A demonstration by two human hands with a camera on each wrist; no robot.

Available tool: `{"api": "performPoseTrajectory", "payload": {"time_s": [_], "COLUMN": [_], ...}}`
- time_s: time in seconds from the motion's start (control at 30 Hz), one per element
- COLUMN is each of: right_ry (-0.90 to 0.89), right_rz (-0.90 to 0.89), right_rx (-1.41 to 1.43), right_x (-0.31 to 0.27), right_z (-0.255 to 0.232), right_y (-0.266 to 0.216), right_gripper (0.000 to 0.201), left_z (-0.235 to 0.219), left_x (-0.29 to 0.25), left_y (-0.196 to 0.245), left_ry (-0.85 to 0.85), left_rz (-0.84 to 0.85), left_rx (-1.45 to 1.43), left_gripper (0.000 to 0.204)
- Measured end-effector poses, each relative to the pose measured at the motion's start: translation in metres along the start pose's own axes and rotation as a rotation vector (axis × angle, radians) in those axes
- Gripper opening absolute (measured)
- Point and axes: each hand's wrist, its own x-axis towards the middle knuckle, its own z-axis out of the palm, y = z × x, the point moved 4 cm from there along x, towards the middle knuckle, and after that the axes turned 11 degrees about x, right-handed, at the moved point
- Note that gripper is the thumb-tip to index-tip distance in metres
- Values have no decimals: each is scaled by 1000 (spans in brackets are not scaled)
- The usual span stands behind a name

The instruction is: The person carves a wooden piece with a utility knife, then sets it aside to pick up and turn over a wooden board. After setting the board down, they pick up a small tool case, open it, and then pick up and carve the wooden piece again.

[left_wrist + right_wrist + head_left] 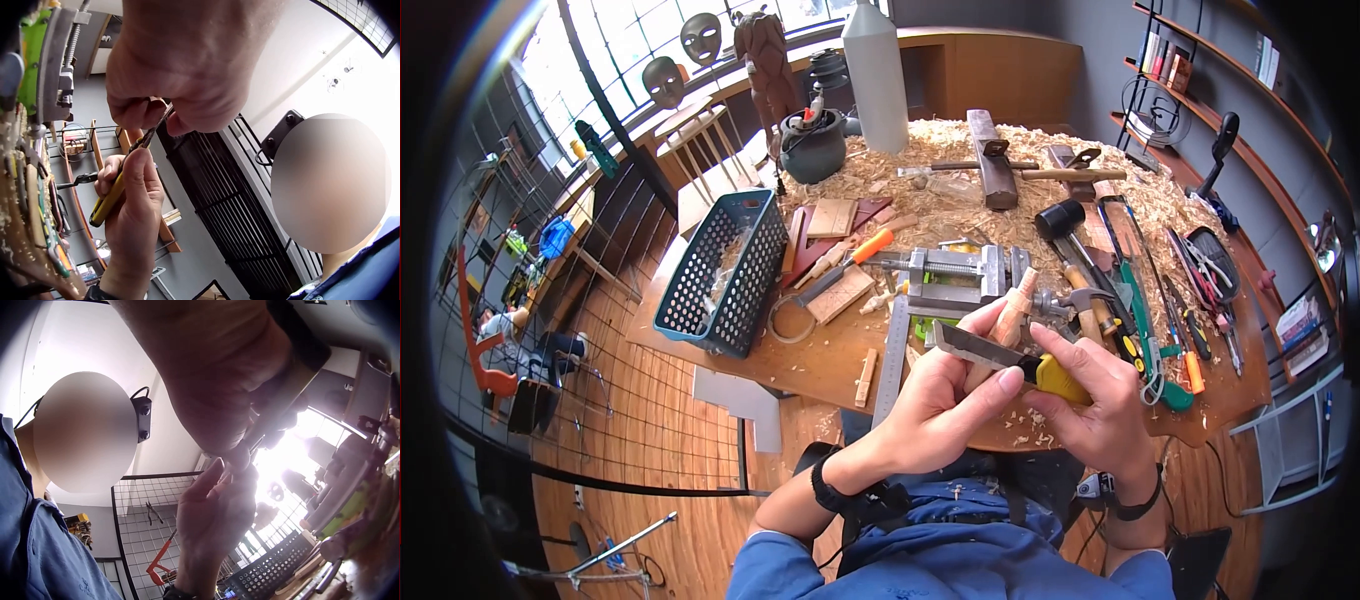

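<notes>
My left hand (pixel 935 405) grips a pale, carved wooden piece (pixel 1017 305) whose narrow tapered end points up and away. In my right hand (pixel 1100 400) is a utility knife with a yellow and black handle (pixel 1060 378). Its broad dark blade (pixel 975 346) lies across the lower part of the wood, pointing left, with the left thumb right by the handle end. The left wrist view shows the right fingers curled round the yellow handle (pixel 110 203). Fingers hide the lower end of the wood.
Just beyond my hands is a metal vise (pixel 960 275) on the shaving-strewn workbench. A perforated basket (pixel 730 270) stands left, near an orange-handled chisel (pixel 845 265). To the right lie a black mallet (pixel 1060 218), a hammer (pixel 1090 300) and several hand tools. Wooden planes (pixel 992 170) sit farther back.
</notes>
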Motion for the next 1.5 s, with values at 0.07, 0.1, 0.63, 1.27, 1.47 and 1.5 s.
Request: {"api": "performPoseTrajectory", "payload": {"time_s": [0.07, 0.1, 0.63, 1.27, 1.47, 1.5], "right_ry": [5, -13, -42, -22, -37, -37], "right_rz": [-15, -5, -4, 13, 41, 41], "right_rx": [10, -5, 1, 9, 33, 37], "right_x": [1, 1, 12, 5, 5, 5], "right_z": [0, 1, 14, 12, 9, 10], "right_y": [0, 0, 4, 2, 3, 4], "right_gripper": [60, 60, 56, 57, 57, 57], "left_z": [-1, -2, -26, -27, -20, -20], "left_x": [0, 0, -1, 4, 5, 4], "left_y": [2, 0, -19, -19, -11, -12], "left_ry": [-58, -54, 147, 40, 53, 54], "left_rz": [-67, -65, -142, -178, -152, -151], "left_rx": [13, 16, -3, 39, 68, 68], "left_gripper": [64, 64, 54, 54, 55, 55]}}
